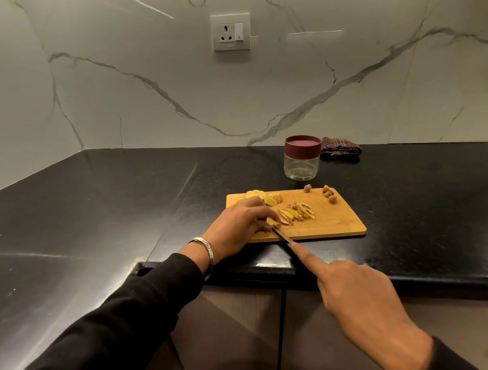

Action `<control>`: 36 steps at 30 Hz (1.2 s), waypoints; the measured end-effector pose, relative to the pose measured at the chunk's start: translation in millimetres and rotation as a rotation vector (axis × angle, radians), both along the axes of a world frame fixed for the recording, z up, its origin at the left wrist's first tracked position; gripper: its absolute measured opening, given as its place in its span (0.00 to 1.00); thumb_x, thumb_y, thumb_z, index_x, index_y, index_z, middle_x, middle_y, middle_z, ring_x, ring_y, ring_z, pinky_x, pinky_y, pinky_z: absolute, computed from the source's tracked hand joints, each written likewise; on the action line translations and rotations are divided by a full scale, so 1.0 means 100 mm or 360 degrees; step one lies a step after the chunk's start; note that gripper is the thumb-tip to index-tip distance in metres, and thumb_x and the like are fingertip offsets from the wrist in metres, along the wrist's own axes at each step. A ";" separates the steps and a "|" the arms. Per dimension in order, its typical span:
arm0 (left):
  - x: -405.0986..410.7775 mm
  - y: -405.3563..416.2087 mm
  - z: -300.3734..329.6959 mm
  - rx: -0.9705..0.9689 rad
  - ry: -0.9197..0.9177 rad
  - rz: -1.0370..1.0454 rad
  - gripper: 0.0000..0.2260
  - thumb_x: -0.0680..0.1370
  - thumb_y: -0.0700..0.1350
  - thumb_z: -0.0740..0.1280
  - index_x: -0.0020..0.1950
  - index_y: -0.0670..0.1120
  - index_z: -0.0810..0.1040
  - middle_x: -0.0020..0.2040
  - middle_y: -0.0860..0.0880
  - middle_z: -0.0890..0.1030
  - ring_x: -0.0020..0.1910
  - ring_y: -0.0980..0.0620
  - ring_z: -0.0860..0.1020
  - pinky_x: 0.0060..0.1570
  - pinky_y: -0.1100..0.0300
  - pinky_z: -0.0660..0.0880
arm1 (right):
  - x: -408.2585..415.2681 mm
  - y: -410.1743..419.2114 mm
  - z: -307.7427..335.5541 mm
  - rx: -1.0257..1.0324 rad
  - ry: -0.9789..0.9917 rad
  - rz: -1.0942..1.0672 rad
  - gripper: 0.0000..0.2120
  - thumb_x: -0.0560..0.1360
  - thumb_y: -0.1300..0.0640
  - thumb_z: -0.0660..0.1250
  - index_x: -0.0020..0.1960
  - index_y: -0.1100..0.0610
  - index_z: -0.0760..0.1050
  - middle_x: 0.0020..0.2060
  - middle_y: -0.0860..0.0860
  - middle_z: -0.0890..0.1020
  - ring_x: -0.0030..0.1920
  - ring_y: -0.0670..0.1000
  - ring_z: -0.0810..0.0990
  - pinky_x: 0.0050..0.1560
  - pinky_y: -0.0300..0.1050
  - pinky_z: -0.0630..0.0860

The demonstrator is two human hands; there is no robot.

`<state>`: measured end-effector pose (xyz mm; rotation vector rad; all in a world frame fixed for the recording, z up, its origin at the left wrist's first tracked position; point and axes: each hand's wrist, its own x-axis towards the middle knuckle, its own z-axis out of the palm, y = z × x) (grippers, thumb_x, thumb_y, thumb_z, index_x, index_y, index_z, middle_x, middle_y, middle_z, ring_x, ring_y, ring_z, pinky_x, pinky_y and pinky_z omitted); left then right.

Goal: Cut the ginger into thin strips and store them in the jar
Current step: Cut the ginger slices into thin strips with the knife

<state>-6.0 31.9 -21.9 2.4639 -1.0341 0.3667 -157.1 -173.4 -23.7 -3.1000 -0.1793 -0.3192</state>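
Observation:
A wooden cutting board (335,221) lies on the black counter. On it are a small pile of ginger strips (296,213), some ginger slices (268,198) at its back left, and knobbly ginger scraps (329,194) at its back right. My left hand (240,225) rests on the board's left part with fingers curled down onto a piece of ginger. My right hand (357,289) grips the knife, index finger stretched along the spine. The blade (282,234) points at the left fingertips. A clear jar (302,163) with its maroon lid on stands behind the board.
A folded checked cloth (340,148) lies beside the jar against the marble wall. A wall socket (230,32) sits above. The counter's front edge (416,276) runs just below the board, with cabinet doors underneath.

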 end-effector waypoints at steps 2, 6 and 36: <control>0.03 0.01 -0.02 0.0056 0.0027 -0.0014 0.14 0.80 0.43 0.67 0.65 0.54 0.81 0.57 0.53 0.74 0.55 0.56 0.72 0.54 0.63 0.73 | 0.00 0.00 0.00 0.0010 -0.0001 0.0003 0.33 0.85 0.54 0.49 0.76 0.33 0.29 0.42 0.48 0.74 0.37 0.52 0.69 0.37 0.47 0.65; 0.02 0.00 -0.03 0.0010 0.0002 -0.0001 0.15 0.80 0.44 0.68 0.66 0.55 0.79 0.56 0.54 0.75 0.53 0.57 0.73 0.53 0.64 0.73 | -0.01 0.00 -0.01 0.0070 -0.0019 0.0033 0.32 0.85 0.52 0.49 0.76 0.33 0.31 0.42 0.47 0.75 0.37 0.50 0.69 0.37 0.46 0.65; -0.03 0.04 -0.01 -0.0252 -0.0169 0.0120 0.02 0.74 0.45 0.76 0.45 0.51 0.86 0.44 0.57 0.84 0.43 0.61 0.80 0.47 0.62 0.79 | 0.35 0.24 0.19 0.0373 0.0104 0.0257 0.26 0.85 0.49 0.52 0.81 0.42 0.48 0.38 0.45 0.71 0.39 0.46 0.70 0.36 0.43 0.64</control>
